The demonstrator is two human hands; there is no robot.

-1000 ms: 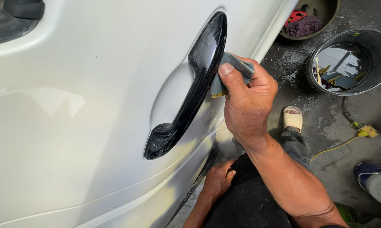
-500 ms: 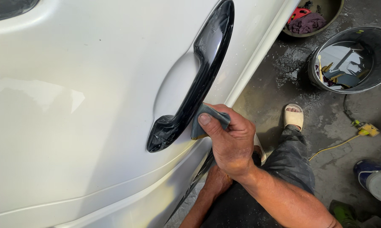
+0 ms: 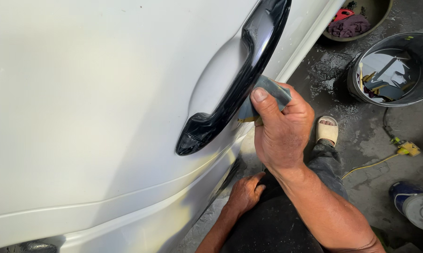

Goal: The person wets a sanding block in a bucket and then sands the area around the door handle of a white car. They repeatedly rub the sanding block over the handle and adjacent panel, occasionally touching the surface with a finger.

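A white car door (image 3: pixel 94 107) fills the left of the head view, with a glossy black door handle (image 3: pixel 239 75) running diagonally across it. My right hand (image 3: pixel 281 131) grips a folded grey sanding sheet (image 3: pixel 267 91) and presses it against the handle's lower edge, thumb on top. My left hand (image 3: pixel 244 192) rests low on my dark trouser leg, fingers curled, holding nothing that I can see.
A metal bucket (image 3: pixel 410 40) of water with scraps stands at right. A round tub (image 3: pixel 375 23) with rags is behind it. A yellow cable (image 3: pixel 375 161) lies on the wet concrete floor. A blue can (image 3: pixel 415 206) sits at lower right. My sandalled foot (image 3: pixel 327 130) is nearby.
My right hand with the sanding sheet slid down along the handle toward its lower end, then back up to about the middle. The view has shifted slightly.
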